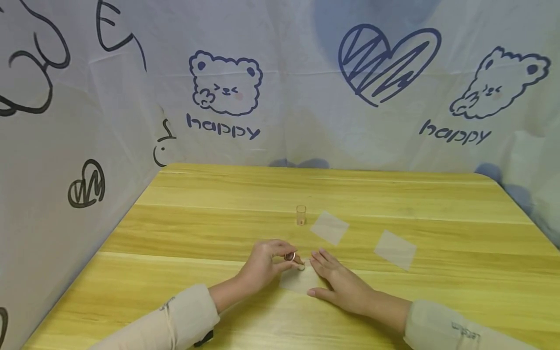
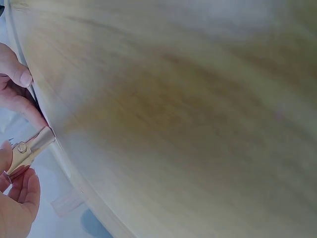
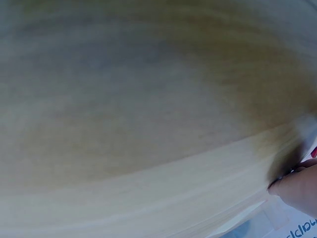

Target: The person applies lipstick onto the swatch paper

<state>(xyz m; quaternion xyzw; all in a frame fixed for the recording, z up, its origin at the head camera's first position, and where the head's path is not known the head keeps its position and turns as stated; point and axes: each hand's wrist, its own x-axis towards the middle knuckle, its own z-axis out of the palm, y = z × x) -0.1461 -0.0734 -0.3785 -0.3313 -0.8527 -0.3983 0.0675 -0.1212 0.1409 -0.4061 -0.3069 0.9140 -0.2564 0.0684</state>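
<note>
In the head view my left hand (image 1: 261,265) pinches a small rose-gold metal clip (image 1: 290,256) between thumb and fingertips. Its lower end meets the upper left edge of a translucent paper square (image 1: 299,282). The left wrist view shows the clip (image 2: 30,147) closer, with a round part on its side and a wide flared end. My right hand (image 1: 343,284) lies over the right side of that square, its fingers extended. Part of the paper is hidden beneath the fingers. In the right wrist view only a bit of a hand (image 3: 299,191) shows at the right edge.
Beyond the hands stands a small clear cup (image 1: 301,216) with a rose-gold rim and something small at its bottom. Another paper square (image 1: 330,227) lies right of the cup, and one more square (image 1: 395,250) farther right. A printed cloth (image 1: 284,97) hangs behind the wooden table (image 1: 197,204).
</note>
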